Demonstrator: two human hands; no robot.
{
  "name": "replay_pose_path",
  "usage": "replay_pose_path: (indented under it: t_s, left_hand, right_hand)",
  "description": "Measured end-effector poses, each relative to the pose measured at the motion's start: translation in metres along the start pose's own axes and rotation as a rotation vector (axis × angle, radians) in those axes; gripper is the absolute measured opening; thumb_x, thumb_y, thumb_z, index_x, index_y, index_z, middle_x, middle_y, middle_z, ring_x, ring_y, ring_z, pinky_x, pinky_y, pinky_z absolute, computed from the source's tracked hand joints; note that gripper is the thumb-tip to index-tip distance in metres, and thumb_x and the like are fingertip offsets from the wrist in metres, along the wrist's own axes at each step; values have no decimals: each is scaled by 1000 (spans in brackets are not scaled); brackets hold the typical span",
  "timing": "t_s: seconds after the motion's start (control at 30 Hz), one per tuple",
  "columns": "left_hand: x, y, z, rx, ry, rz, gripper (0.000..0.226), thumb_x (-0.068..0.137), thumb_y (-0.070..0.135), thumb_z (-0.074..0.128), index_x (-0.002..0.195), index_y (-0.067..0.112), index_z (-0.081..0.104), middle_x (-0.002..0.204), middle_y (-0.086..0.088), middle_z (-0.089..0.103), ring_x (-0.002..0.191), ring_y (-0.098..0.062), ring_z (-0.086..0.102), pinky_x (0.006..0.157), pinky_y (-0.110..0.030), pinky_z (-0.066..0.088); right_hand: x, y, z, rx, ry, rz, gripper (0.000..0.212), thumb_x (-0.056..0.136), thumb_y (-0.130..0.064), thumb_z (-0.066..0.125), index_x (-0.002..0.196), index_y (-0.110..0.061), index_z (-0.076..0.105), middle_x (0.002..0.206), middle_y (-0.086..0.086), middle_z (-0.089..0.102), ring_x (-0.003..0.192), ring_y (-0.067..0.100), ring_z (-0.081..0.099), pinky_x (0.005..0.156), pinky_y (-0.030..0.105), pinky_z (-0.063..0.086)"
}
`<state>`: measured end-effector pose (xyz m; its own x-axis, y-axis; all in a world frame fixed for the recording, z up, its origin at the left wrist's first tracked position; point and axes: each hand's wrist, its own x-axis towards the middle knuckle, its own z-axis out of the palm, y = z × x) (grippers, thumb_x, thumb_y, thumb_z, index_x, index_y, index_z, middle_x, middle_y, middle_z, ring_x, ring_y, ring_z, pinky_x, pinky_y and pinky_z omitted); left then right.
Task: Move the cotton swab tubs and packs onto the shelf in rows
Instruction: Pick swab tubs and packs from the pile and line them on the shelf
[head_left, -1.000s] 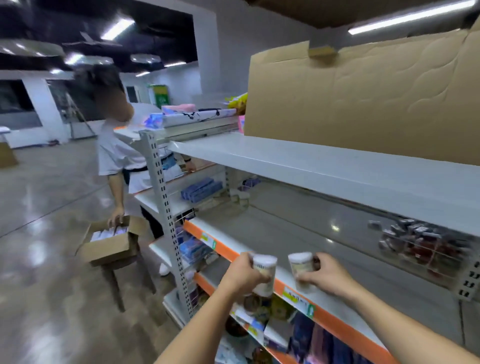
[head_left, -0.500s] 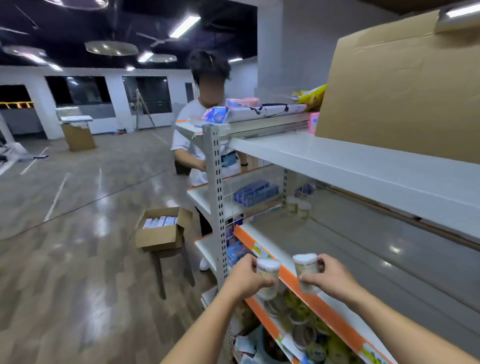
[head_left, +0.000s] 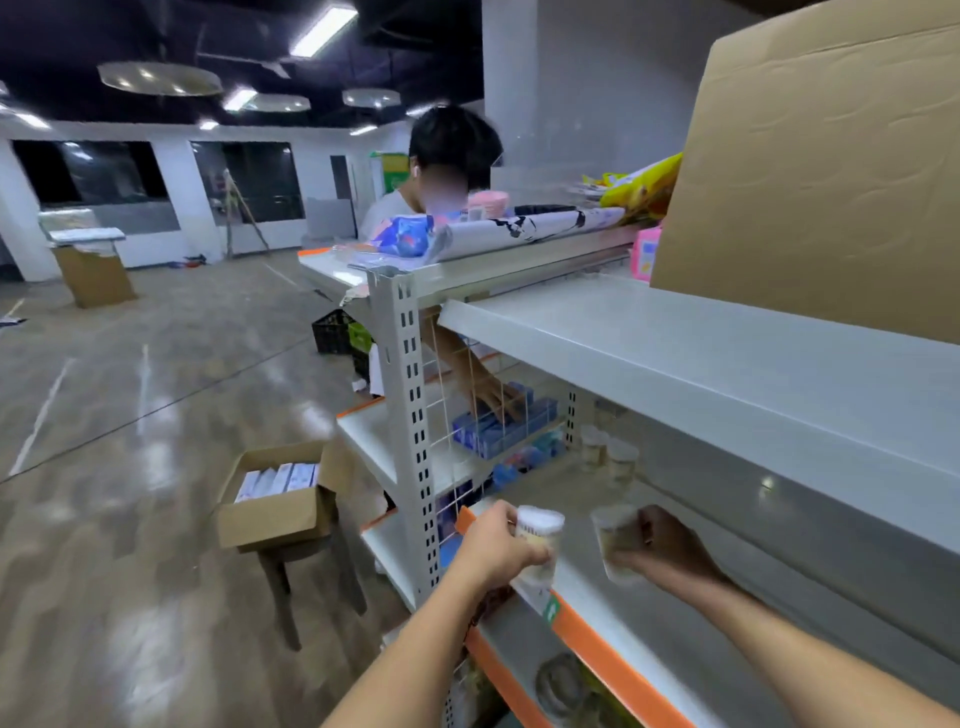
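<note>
Left hand (head_left: 491, 551) and right hand (head_left: 670, 553) each grip a tub.

This is a shop being stocked, not yet open for trade. Grey metal shelving (head_left: 410, 415) with slotted uprights and orange price strips (head_left: 597, 631) runs along the aisle, holding blue boxed goods (head_left: 498, 431). An open brown cardboard carton (head_left: 275, 512) sits on a stool, another person (head_left: 452, 161) fills the next bay, and the polished floor (head_left: 130, 415) stretches away under strip lights.
</note>
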<state>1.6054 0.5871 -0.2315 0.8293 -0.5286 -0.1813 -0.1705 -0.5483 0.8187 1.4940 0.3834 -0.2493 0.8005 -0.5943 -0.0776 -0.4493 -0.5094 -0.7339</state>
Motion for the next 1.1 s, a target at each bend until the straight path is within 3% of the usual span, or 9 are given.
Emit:
replay_pose_path:
  t_s: [0.07,0.17,0.2,0.3,0.4,0.53,0.67,0.83,1.1]
  left_hand:
    - [18,3,1,10,-12,12,50,72,30,84,110,19,53,106,-3,63,95,-20,65,84,-37,54]
    - [47,7,2,-15,-50,44,45,75,26,82,108,23,51,97,8,59,80,-5,58,60,-12,47]
    - [56,8,2,-20,-54,54,42,76,22,81,108,21,54,96,8,61,80,-4,59,58,-9,47]
    - [83,11,5,1,-75,102,36,78,11,77,111,8,64,104,-3,70,95,-18,66,78,-20,54]
    - [111,11,8,-10,-107,151,31,86,10,70,115,5,63,107,-5,69,98,-20,66,76,-20,53]
    - [149,12,13,55,-192,243,25,88,5,63,111,-4,63,111,-23,68,107,-35,65,87,-43,53]
    - [178,8,18,103,-218,330,26,88,13,66,113,7,63,109,-11,69,102,-26,66,91,-41,55]
    - [203,-3,30,94,-105,434,23,86,13,65,108,4,64,104,-12,71,97,-26,68,79,-36,55]
    - [229,-8,43,-14,-79,476,41,83,4,66,122,10,53,108,5,59,95,-5,49,64,-3,35]
  right_hand:
    - [13,1,1,-1,17,20,42,64,-35,82,98,-20,61,97,-2,69,88,17,65,66,27,48]
    - [30,3,5,25,56,67,45,63,-32,84,102,-20,64,101,-3,70,93,17,65,78,29,53]
    - [35,4,7,36,68,83,46,63,-32,84,103,-20,65,102,-3,70,95,17,65,79,29,53]
    - [48,6,14,60,110,125,49,63,-30,85,106,-20,65,105,-2,70,96,17,65,79,29,51]
    - [60,4,24,69,172,161,48,61,-26,84,104,-19,65,102,-2,71,95,18,66,82,31,54]
    - [73,-4,39,62,240,200,44,62,-26,83,101,-19,63,98,-3,70,89,17,65,75,29,52]
    - [85,-13,53,70,309,221,48,65,-23,84,108,-15,63,100,-1,70,90,18,66,77,32,54]
    - [96,-21,72,92,418,233,50,66,-16,84,111,-10,64,101,5,71,90,22,66,76,35,55]
    - [120,-22,79,135,505,276,46,69,-15,83,112,-11,65,102,5,68,92,22,63,74,29,48]
